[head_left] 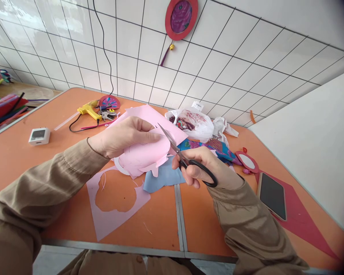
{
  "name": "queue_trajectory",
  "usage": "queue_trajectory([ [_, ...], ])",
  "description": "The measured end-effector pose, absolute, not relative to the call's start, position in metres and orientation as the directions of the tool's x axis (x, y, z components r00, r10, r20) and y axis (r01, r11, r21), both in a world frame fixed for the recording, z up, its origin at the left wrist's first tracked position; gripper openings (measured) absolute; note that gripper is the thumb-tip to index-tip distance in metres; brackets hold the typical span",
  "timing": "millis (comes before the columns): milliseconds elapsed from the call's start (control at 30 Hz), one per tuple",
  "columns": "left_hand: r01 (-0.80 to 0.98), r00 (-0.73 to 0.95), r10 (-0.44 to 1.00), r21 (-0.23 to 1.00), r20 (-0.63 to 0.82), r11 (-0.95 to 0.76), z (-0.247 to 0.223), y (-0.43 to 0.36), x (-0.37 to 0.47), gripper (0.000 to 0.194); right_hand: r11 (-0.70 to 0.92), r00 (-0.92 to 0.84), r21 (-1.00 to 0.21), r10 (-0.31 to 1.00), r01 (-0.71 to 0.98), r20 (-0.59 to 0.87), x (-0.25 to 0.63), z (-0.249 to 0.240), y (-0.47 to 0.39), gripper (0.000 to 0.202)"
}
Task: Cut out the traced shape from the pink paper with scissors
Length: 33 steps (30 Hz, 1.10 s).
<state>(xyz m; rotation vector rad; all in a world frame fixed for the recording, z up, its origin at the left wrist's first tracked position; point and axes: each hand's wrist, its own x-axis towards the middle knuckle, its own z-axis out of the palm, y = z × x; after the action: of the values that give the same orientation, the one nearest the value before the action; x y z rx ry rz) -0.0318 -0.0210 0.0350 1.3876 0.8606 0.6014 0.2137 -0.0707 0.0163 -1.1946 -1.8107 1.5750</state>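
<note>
My left hand (126, 135) pinches a curled sheet of pink paper (145, 152) between thumb and fingers, above the middle of the table. Black-handled scissors (202, 168) are in my right hand (199, 162), with fingers around the handles. Their blades point up and left, beside the right edge of the pink paper, slightly apart. Below my left hand a pink sheet with a large rounded hole (100, 225) lies flat. A blue-grey piece of material (163, 179) lies under the held paper.
A yellow glue gun (88, 110), keys (107, 115) and a small white device (39, 136) sit at the left. Behind is a plastic bag (199, 124). A round-framed piece (247, 161), a phone (272, 195) and red sheet (301, 217) lie at the right.
</note>
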Motion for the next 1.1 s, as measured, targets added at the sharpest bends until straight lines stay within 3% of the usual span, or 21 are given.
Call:
queue_trajectory([
  [467,0.005,0.586,0.794,0.981,-0.161,0.195,0.0344,-0.0213,-0.0303,0.023,0.000,-0.520,-0.963,0.842,0.269,-0.145,0.2133,0.0196,-0.0716,0.064],
  [767,0.091,0.493,0.867,0.995,-0.077,0.037,0.0310,-0.0173,-0.0296,0.023,-0.012,-0.520,-0.964,0.840,0.264,-0.153,0.2111,0.0215,-0.0718,0.064],
  [1100,0.073,0.503,0.859,0.995,-0.098,0.071,0.0315,-0.0168,-0.0321,0.022,0.004,-0.522,-0.967,0.842,0.253,-0.133,0.2115,0.0193,-0.0730,0.064],
])
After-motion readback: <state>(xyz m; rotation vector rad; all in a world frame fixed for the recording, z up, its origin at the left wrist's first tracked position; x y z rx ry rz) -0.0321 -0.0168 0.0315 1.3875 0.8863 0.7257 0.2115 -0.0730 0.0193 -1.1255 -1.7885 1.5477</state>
